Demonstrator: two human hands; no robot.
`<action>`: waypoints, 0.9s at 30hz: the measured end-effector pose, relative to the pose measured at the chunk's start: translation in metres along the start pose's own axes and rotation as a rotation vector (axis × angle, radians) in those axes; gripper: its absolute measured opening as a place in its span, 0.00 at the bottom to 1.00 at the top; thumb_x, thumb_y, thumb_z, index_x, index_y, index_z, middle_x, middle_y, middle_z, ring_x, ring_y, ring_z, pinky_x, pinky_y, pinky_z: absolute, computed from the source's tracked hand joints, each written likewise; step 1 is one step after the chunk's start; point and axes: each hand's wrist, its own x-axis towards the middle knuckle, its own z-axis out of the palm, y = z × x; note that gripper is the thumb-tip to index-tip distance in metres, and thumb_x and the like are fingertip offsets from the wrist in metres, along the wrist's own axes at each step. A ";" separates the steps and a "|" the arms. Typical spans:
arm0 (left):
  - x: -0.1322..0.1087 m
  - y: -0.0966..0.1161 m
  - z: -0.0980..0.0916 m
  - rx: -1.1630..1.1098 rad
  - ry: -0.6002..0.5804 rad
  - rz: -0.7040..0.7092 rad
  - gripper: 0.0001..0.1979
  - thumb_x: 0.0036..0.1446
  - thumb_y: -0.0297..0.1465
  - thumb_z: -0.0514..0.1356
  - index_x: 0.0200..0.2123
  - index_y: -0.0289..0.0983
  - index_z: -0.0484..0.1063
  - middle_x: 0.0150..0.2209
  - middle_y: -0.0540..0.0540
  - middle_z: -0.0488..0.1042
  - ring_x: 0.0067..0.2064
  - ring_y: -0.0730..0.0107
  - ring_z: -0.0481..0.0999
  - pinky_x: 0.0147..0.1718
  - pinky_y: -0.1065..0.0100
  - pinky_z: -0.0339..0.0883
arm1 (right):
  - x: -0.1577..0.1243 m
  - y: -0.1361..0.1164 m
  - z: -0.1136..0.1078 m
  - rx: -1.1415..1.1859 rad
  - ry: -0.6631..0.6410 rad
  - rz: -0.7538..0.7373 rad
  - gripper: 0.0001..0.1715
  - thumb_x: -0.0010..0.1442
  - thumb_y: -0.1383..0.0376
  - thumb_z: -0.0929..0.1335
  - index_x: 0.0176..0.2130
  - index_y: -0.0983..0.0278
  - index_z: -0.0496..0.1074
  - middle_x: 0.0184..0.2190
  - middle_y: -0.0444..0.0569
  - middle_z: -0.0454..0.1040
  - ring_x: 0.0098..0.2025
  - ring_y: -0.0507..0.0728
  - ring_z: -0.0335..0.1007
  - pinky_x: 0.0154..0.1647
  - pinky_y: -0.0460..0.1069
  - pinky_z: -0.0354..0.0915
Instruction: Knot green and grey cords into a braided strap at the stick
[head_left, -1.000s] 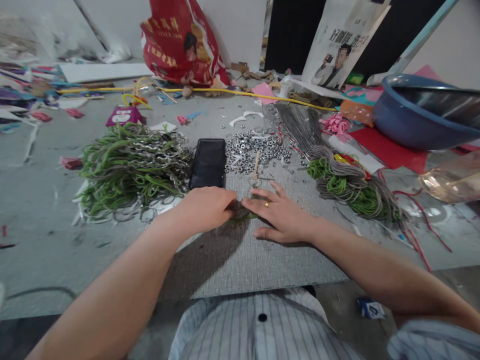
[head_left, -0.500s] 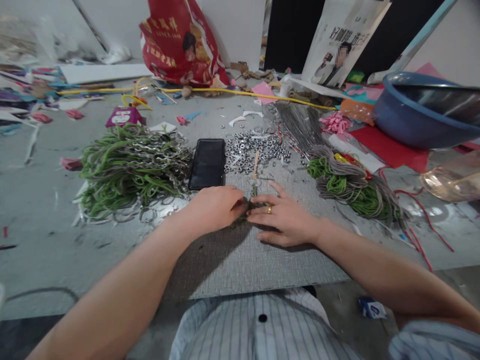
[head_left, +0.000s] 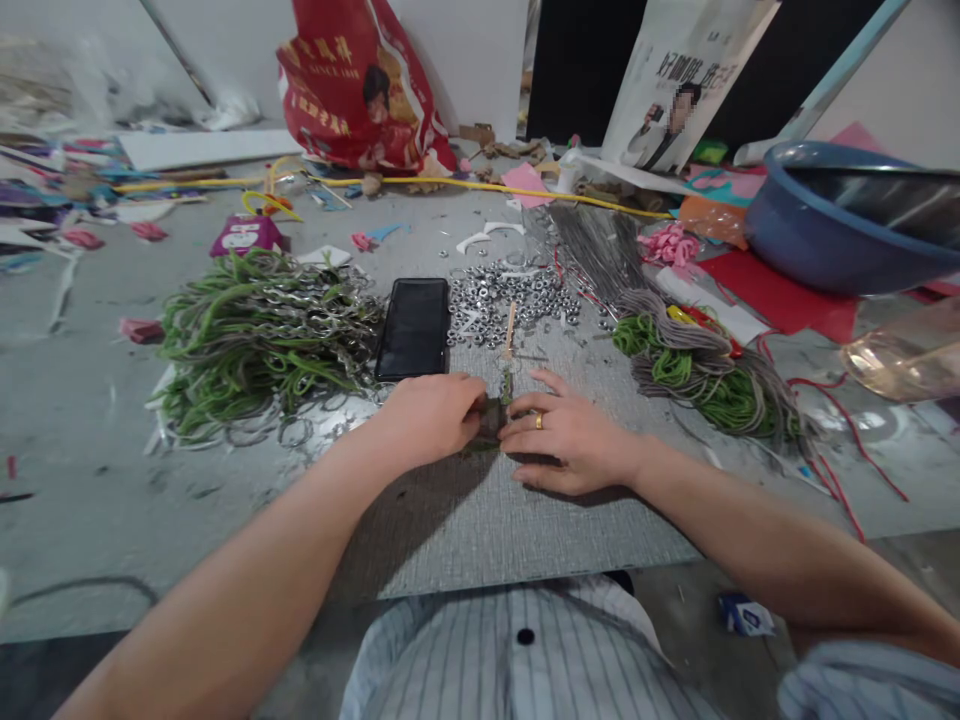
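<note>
Between my hands lies a small knotted piece of green and grey cord point(head_left: 507, 383), largely covered by the fingers. My left hand point(head_left: 431, 415) is closed, with thumb and fingertips pinching the cord from the left. From the right, my right hand point(head_left: 566, 440), a ring on one finger, presses its fingertips on the cord near the tabletop; its index finger is raised. Just beyond is a thin wooden stick point(head_left: 511, 330) beside many loose metal nuts point(head_left: 480, 290). A black phone point(head_left: 412, 330) lies beyond my left hand.
A heap of green and grey braided cords point(head_left: 247, 340) lies left. Cut cord bundles point(head_left: 705, 385) lie right, near grey strands point(head_left: 592, 245). Farther back are a blue basin point(head_left: 817, 235), a red bag point(head_left: 352, 100), a purple box point(head_left: 246, 236) and a yellow cable point(head_left: 465, 184).
My hands have parted slightly, and more of the cord shows between them. Both stay at nearly the same spot on the table.
</note>
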 end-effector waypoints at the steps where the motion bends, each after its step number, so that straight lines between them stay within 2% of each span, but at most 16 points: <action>1: 0.000 -0.001 0.000 0.012 0.000 -0.019 0.09 0.50 0.29 0.49 0.32 0.38 0.66 0.33 0.46 0.73 0.33 0.64 0.73 0.25 0.68 0.58 | 0.000 0.000 -0.001 0.001 0.000 -0.001 0.15 0.58 0.57 0.61 0.39 0.62 0.71 0.39 0.46 0.76 0.49 0.57 0.62 0.56 0.60 0.43; 8: -0.002 0.000 -0.005 0.047 -0.009 -0.098 0.10 0.51 0.30 0.48 0.35 0.38 0.66 0.37 0.45 0.72 0.34 0.64 0.73 0.27 0.68 0.61 | 0.001 0.000 -0.002 0.000 0.003 -0.028 0.14 0.55 0.57 0.63 0.37 0.63 0.71 0.37 0.47 0.75 0.47 0.57 0.62 0.58 0.60 0.40; 12: -0.006 0.001 -0.010 0.057 -0.056 -0.106 0.12 0.51 0.36 0.49 0.35 0.37 0.67 0.37 0.43 0.71 0.34 0.60 0.73 0.26 0.66 0.62 | 0.001 -0.004 -0.003 -0.002 -0.001 -0.029 0.15 0.55 0.56 0.63 0.37 0.63 0.70 0.49 0.51 0.70 0.55 0.59 0.57 0.59 0.60 0.40; 15: -0.008 -0.001 -0.011 0.066 -0.074 -0.064 0.11 0.51 0.34 0.49 0.33 0.37 0.67 0.37 0.43 0.71 0.33 0.60 0.73 0.26 0.66 0.61 | 0.002 -0.007 -0.004 0.009 -0.085 -0.041 0.16 0.56 0.55 0.62 0.37 0.64 0.69 0.54 0.52 0.65 0.59 0.60 0.52 0.60 0.62 0.37; 18: -0.009 -0.004 -0.011 0.080 -0.093 -0.053 0.09 0.50 0.30 0.49 0.31 0.37 0.67 0.36 0.42 0.71 0.32 0.61 0.73 0.24 0.66 0.60 | 0.003 -0.009 -0.004 0.055 -0.141 -0.065 0.16 0.57 0.54 0.62 0.36 0.64 0.69 0.51 0.51 0.68 0.59 0.59 0.54 0.61 0.62 0.33; 22: -0.008 -0.005 -0.010 0.086 -0.091 -0.048 0.09 0.49 0.27 0.48 0.30 0.36 0.67 0.35 0.42 0.71 0.31 0.61 0.73 0.24 0.67 0.59 | 0.002 -0.008 -0.002 0.110 -0.100 -0.098 0.15 0.57 0.56 0.61 0.32 0.64 0.69 0.48 0.49 0.72 0.56 0.58 0.58 0.61 0.61 0.34; 27: -0.006 -0.006 -0.014 0.016 -0.007 -0.168 0.11 0.49 0.29 0.47 0.34 0.38 0.67 0.27 0.46 0.72 0.27 0.63 0.72 0.23 0.68 0.57 | 0.000 -0.007 0.001 0.172 -0.039 -0.135 0.13 0.56 0.57 0.62 0.29 0.63 0.68 0.43 0.47 0.75 0.53 0.58 0.63 0.61 0.60 0.35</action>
